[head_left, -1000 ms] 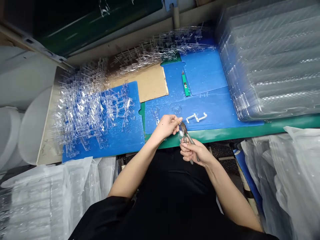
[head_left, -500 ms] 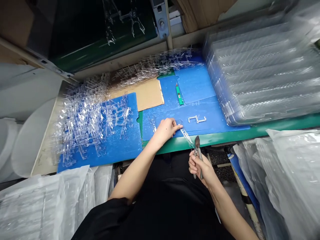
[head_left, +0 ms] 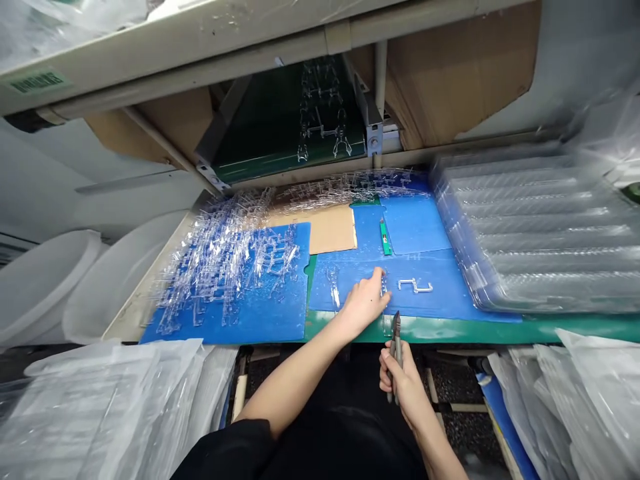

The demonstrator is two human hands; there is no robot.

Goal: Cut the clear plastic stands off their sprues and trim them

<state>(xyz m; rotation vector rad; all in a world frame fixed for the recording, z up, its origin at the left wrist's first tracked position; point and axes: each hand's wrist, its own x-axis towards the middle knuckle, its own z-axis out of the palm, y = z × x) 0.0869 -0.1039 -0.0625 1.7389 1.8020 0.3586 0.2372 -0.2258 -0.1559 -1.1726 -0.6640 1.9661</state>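
Observation:
My left hand (head_left: 366,297) is over the front of the blue sheet, thumb and fingers closed about a clear plastic part (head_left: 387,324). That part reaches over the green table edge, and the hand covers some of it. Below it, my right hand (head_left: 403,377) grips a pair of cutting pliers (head_left: 397,333) by the grey handles, jaws pointing up and seemingly closed. To the right of my left hand lies a small white-looking clear bracket (head_left: 415,287). On its left is another clear plastic part (head_left: 333,288).
A heap of clear plastic parts (head_left: 215,260) covers the left side. More lie in a row (head_left: 345,187) at the back. A green cutter (head_left: 385,237) rests near a cardboard piece (head_left: 333,230). Stacked clear trays (head_left: 545,233) stand right. Wrapped bundles (head_left: 115,400) sit below the table.
The camera view has tilted up, bringing the shelf into sight. The clear part has swung from slanting toward the pliers to nearly upright in view. The pliers stay in my right hand.

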